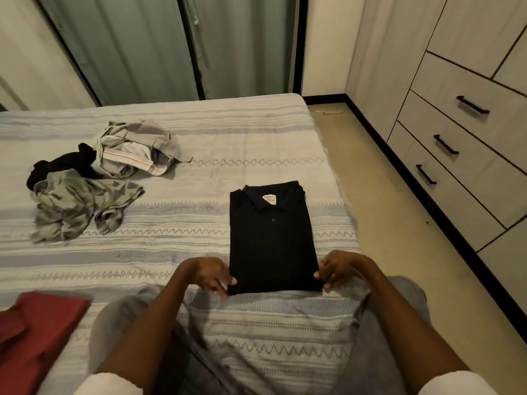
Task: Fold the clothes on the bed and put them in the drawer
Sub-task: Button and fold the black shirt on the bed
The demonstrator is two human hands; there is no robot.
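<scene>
Both forearms reached forward from the bottom of the frame, bare, with white sleeves at the upper arms. Left hand [209, 276] was at the near left corner of the black shirt [271, 238], fingers curled, tips pinching its edge. Right hand [339, 269] mirrored it at the near right corner, fingers bent, pinching the hem.

the person wears a white short-sleeved top; only the white sleeve edges [111, 384] show at the bottom corners of the view, one on each upper arm. both forearms are bare, with no watch or bracelet on them. the left hand [209, 276] and the right hand [340, 269] carry no gloves. the legs are covered by grey trousers of soft cloth [399, 323].
</scene>
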